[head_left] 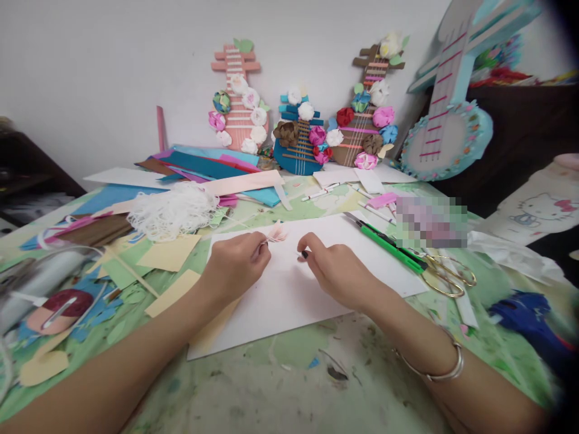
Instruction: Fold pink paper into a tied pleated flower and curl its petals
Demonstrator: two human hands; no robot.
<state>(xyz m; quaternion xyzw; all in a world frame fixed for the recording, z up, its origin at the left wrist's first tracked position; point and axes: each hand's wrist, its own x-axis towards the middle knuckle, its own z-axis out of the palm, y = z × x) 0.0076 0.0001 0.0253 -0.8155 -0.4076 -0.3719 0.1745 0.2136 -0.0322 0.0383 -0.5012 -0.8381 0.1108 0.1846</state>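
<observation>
Over the white sheet [289, 301], my left hand [237, 262] is closed in a pinch. A small pale pink frilly piece [277, 231] with white thread around its base sticks out from its fingertips. To the right, apart from it, my right hand [337, 268] hovers with thumb and forefinger curled together. Something tiny and whitish shows at those fingertips, too small to name. A tangled heap of white yarn [174, 211] lies to the left beyond my left hand. Beyond my right hand rests a green utility knife [391, 247], beside gold-handled scissors [447, 276].
Decorated lute-shaped crafts [296, 144] lean against the wall, with a larger light blue one [452, 132] at right. Coloured crepe paper [203, 166] is piled behind the yarn. Yellow paper pieces [169, 253] lie at left; a dark blue tool [527, 319], partly blurred, is at right.
</observation>
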